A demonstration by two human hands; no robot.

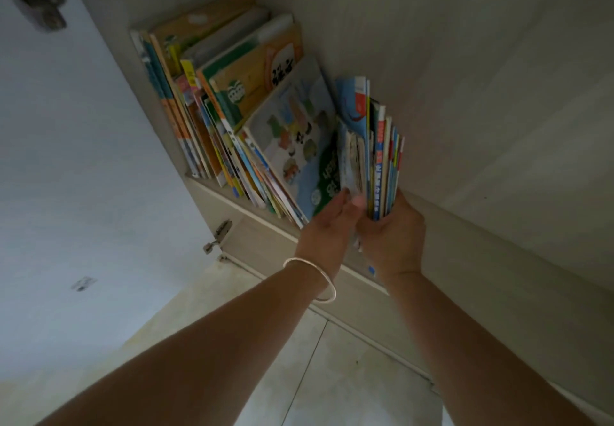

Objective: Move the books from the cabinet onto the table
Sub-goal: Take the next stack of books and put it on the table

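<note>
Two hands in view, both ours, both up at the cabinet shelf (pixel 265 216).

Right hand (pixel 393 236): fingers curled round the bottom of a thin bundle of books (pixel 382 159), gripping it from below and the right side. Bundle stands upright against the cabinet's right wall (pixel 481 110). We count roughly eight to ten spines in it; exact number unreadable, they're thin and blurred.

Left hand (pixel 327 229): just left of the right hand, touching it at the thumb side. Fingers are straight-ish and pressed against the left face of the bundle, thumb tip visible at the book edges. Whether any finger hooks round a book, we can't tell. One bangle (pixel 314 277) on the left wrist.

Left of both hands: the remaining row of books (pixel 216 110), leaning rightward. The nearest one is a large picture book (pixel 292 136) with a pale blue cover, its face tilted toward the bundle and touching the left hand's fingers. Count for that row: over fifteen, can't be exact.

Below and left of the left hand: one metal hinge (pixel 217 236) on the cabinet frame. Beneath our forearms: pale tiled floor (pixel 332 375). Far left: one white door panel (pixel 83 159). All books are on the cabinet shelf.
</note>
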